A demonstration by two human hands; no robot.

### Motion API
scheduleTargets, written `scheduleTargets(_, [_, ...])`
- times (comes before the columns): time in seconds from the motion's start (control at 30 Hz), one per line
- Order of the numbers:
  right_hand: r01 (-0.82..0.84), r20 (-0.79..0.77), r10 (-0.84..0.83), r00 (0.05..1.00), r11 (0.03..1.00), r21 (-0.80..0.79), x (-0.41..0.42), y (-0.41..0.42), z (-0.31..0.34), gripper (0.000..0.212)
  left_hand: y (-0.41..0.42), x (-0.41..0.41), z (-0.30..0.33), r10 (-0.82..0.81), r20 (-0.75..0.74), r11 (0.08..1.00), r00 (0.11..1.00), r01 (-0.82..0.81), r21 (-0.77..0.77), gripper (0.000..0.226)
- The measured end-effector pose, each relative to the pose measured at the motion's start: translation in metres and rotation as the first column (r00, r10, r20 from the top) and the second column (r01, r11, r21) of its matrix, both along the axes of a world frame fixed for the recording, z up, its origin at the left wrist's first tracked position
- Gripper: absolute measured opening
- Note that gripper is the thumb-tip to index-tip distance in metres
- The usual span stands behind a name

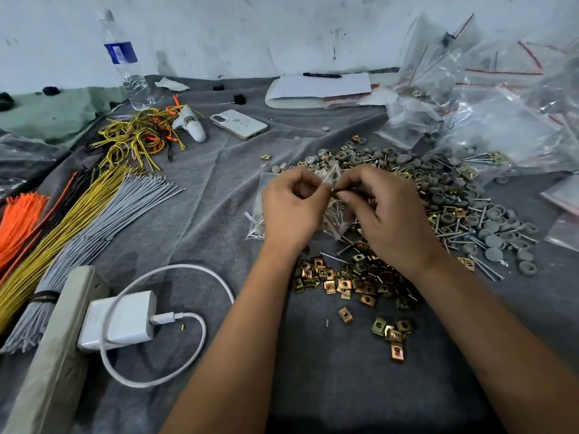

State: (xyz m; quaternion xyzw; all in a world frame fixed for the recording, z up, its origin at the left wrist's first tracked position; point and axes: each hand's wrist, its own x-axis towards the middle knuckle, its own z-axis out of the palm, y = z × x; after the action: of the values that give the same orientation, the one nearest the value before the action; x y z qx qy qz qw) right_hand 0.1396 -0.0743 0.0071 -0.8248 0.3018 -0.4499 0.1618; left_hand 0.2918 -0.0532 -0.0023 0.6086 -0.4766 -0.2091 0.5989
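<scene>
Clear plastic bag: mouth pinched by left hand and right hand; a slipped pinch risks spilling nails.

A small clear bag, pinched by the left grip, is largely hidden behind it and the right grip, and most fingertips curl out of sight. The dark sliver nipped by the right grip is too small to identify. At the left edge, orange cable ties, wire bundles and a power strip run out of frame. At far right, heaped plastic bags are cut off. The water bottle label and the scrawl on the phone are unreadable.
</scene>
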Motion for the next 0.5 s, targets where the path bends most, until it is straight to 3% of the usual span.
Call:
scheduleTargets(0.13, [0.008,-0.086,-0.003,0.996,0.999,0.054,-0.0007,-0.0014,-0.0028,0.011,0.0032,-0.0005,0.0032,0.021,0.0,0.999,1.0,-0.021,-0.036,0.009])
scheduleTargets(0.3, [0.021,-0.196,-0.014,0.981,0.999,0.033,-0.0035,-0.0005,-0.0011,0.027,0.0056,0.002,0.0037,0.027,-0.065,0.983,0.997,-0.039,-0.182,0.008])
scheduleTargets(0.4, [-0.018,-0.128,0.019,0.992,1.0,0.004,-0.0023,0.0026,0.0032,0.031,0.0055,0.0028,0.0039,0.027,-0.066,0.977,0.997,-0.041,-0.211,0.007])
scheduleTargets(0.5, [0.102,0.039,-0.098,0.994,0.985,-0.14,-0.0021,0.0031,0.0048,0.018,0.0025,0.0066,0.0042,0.065,-0.164,0.969,0.984,-0.101,-0.227,0.009])
